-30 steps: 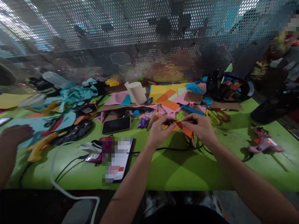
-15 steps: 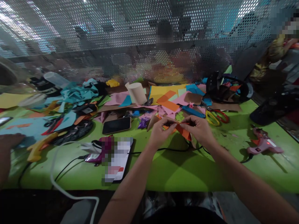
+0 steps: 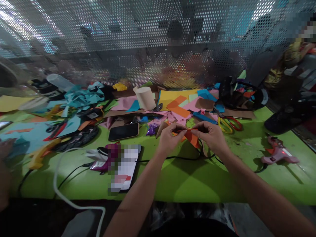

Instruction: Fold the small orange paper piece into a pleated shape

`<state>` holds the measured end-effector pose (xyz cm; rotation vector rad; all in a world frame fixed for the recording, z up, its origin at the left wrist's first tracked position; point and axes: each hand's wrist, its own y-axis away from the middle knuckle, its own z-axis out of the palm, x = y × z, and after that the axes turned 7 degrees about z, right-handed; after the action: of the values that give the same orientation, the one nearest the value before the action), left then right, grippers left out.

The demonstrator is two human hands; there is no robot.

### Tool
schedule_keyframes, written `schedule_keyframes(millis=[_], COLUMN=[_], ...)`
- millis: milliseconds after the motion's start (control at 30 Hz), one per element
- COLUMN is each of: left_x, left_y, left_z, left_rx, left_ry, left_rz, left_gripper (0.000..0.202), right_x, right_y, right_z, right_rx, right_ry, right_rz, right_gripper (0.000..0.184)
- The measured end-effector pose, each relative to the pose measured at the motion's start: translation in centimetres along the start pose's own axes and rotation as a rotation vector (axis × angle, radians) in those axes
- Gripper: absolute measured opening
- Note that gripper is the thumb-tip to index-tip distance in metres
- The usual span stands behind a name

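Observation:
Over the green table (image 3: pixel 170 184), both my hands pinch a small piece of orange paper (image 3: pixel 192 138) between them. My left hand (image 3: pixel 171 138) grips its left side with thumb and fingertips. On the other side, my right hand (image 3: pixel 208 135) is closed on the paper in the same way. A flap of the paper hangs down between the hands, and its upper edge is partly hidden by my fingers. A purple packet (image 3: pixel 152 129) lies just left of my left hand. Scissors with yellow and red handles (image 3: pixel 225 126) rest beyond my right hand.
A pink glue gun (image 3: pixel 278 154) lies at the right, a yellow glue gun (image 3: pixel 40 157) at the left. Two phones, a dark one (image 3: pixel 123 132) and a lit one (image 3: pixel 128 171), lie left of centre. Paper scraps and a white roll (image 3: pixel 146 98) fill the back. A co-worker's hand (image 3: pixel 7 148) is far left.
The orange flap between my hands has shifted slightly left. The co-worker's hand at the far left has moved a little toward the left edge. My hands hold nearly the same place.

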<state>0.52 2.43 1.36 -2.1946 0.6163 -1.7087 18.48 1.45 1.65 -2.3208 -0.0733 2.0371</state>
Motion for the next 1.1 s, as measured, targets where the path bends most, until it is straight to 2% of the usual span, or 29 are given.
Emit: schedule_keyframes(millis=[267, 400, 567, 733, 833, 933, 1033, 1100], left_x=[0.0, 0.0, -0.1, -1.0, -2.0, -2.6, -2.4, -2.2], left_y=[0.0, -0.1, -0.2, -0.2, -0.3, -0.5, -0.6, -0.5], left_z=[-0.2, -0.2, -0.2, -0.1, -0.2, -0.3, -0.2, 0.0], left_rx=[-0.041, -0.022, -0.036, -0.001, 0.089, 0.162, 0.167, 0.126], left_ry=[0.014, 0.007, 0.03, 0.102, 0.172, 0.255, 0.299, 0.302], left_rz=[-0.017, -0.003, -0.019, -0.077, -0.194, -0.276, -0.304, -0.311], left_gripper=[0.009, 0.005, 0.005, 0.01, 0.019, 0.025, 0.026, 0.021], right_x=[0.0, 0.0, 0.1, 0.5, 0.4, 0.2, 0.1, 0.1], right_y=[0.0, 0.0, 0.0, -0.2, -0.3, -0.2, -0.1, 0.0], right_z=[-0.1, 0.0, 0.0, -0.1, -0.3, -0.4, -0.3, -0.2], right_rx=[0.015, -0.017, 0.01, -0.063, -0.059, -0.047, -0.083, -0.089], right_ry=[0.038, 0.031, 0.057, -0.038, -0.011, 0.152, 0.265, 0.285], right_rz=[-0.017, -0.021, -0.016, -0.011, -0.087, -0.228, -0.336, -0.363], right_gripper=[0.022, 0.022, 0.023, 0.029, 0.03, 0.028, 0.042, 0.041])
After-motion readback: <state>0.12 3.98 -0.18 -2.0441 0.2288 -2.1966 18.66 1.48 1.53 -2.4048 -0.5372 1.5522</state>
